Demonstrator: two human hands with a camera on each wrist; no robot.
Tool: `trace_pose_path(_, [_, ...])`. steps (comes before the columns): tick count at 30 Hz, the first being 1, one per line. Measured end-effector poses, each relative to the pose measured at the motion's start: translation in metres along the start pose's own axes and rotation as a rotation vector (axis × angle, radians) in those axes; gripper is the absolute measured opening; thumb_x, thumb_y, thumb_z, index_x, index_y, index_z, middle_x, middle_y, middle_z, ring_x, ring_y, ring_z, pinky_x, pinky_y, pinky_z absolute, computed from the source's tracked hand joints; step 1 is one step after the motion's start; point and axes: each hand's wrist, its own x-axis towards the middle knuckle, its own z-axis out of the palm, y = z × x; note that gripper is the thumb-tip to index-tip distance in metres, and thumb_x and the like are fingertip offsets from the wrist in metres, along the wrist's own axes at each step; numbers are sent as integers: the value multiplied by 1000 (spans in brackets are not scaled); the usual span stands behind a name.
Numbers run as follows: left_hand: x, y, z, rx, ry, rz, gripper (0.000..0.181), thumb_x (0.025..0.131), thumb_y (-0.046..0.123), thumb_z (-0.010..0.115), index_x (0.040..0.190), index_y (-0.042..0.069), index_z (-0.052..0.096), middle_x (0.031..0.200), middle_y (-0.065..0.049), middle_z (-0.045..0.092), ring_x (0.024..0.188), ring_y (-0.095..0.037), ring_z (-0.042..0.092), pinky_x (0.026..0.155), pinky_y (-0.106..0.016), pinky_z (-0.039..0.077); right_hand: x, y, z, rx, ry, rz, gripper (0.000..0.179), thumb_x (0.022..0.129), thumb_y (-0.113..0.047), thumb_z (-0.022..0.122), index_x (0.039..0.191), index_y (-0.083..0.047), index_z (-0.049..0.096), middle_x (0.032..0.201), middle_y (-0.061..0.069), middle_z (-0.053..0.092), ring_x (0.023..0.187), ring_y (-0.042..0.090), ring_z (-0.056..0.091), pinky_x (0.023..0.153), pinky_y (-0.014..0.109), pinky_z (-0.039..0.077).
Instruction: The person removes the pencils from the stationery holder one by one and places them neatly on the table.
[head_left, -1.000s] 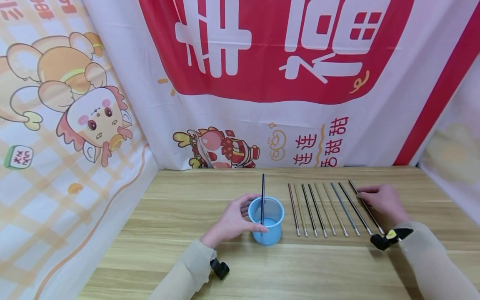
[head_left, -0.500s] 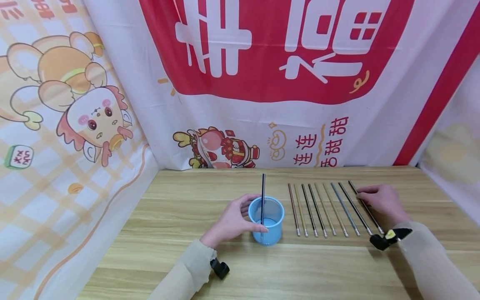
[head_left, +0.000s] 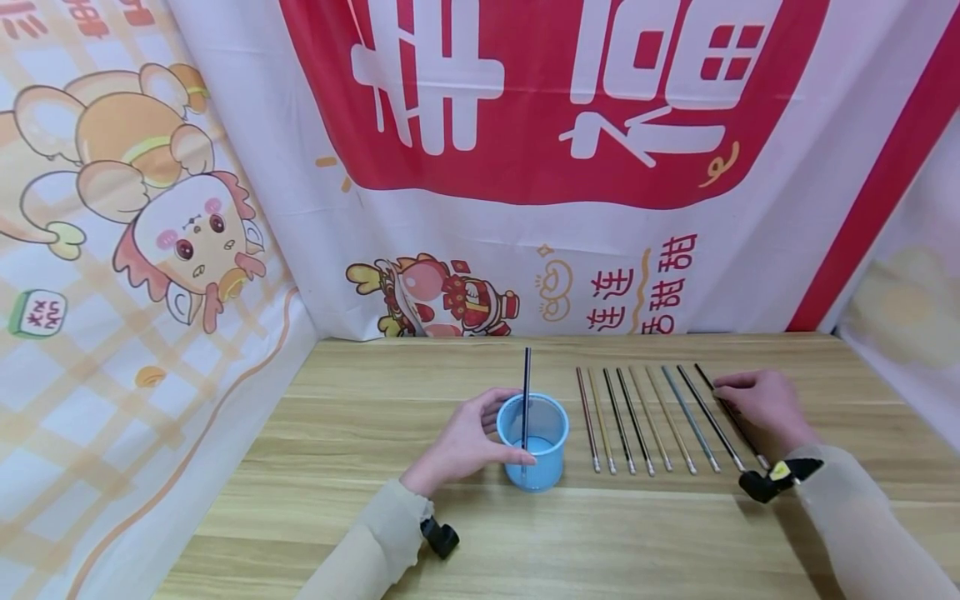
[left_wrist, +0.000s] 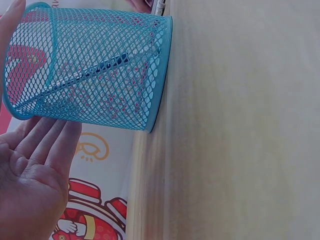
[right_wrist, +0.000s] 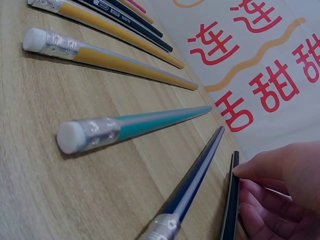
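Observation:
My left hand [head_left: 465, 442] holds a light-blue mesh pen holder [head_left: 549, 473], thumb in front and the other fingers around its far left side. Inside leans a dark blue pencil [left_wrist: 100, 69], eraser end down and tip above the rim. On the right, my right hand [head_left: 772, 408] pinches a black pencil [right_wrist: 233, 195], the outermost of a row lying on the table; its eraser end is partly hidden in the head view. Beside it lie a dark blue pencil [right_wrist: 192, 185] and a teal pencil [right_wrist: 165, 120], white eraser toward me.
Several more pencils, among them a reddish one [head_left: 587, 417], a yellow one [head_left: 600, 417] and a black one [head_left: 618, 421], lie side by side between holder and right hand. The wooden table [head_left: 322, 467] ends at a printed cloth [head_left: 487, 225] behind.
The far tip of the black pencil under my right hand has shifted slightly left and toward me. My left hand and the pen holder stay in place.

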Motion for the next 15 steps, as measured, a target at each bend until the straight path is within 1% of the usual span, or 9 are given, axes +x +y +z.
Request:
trace_pose_path(5, [0,0,0,3,2,0,82,73,28,95,143,21,54,137,4,60,126,-15,57,107,-35,46,-2,-2,0,-1,20,-7,30,95,-22,71,113,3,75,110,22,72,110,43,60,86,47,47])
trace_pose_path(8, [0,0,0,6,3,0,82,73,30,95,144,21,54,137,4,60,126,-15,57,107,-35,46,-2,-2,1,18,13,15,34,96,-24,70,116,4,73,113,23,71,112,45,59,88,51,48])
trace_pose_path(11, [0,0,0,11,4,-1,83,73,30,95,144,21,54,138,4,59,126,-15,57,107,-35,46,-2,-2,2,41,-1,53,41,99,-29,68,121,6,70,115,25,70,110,44,60,87,51,49])
trace_pose_path(13, [0,0,0,12,4,-2,83,73,31,95,144,21,54,138,4,59,126,-15,57,107,-35,46,-1,-1,1,76,-12,80,46,100,-31,66,126,7,66,114,26,70,105,40,63,82,46,53])
trace_pose_path(15, [0,1,0,13,4,-2,83,73,30,95,144,21,54,138,4,59,126,-16,57,107,-35,46,-1,-2,0,116,-19,100,51,102,-34,63,131,7,62,115,26,69,97,32,66,75,36,56])
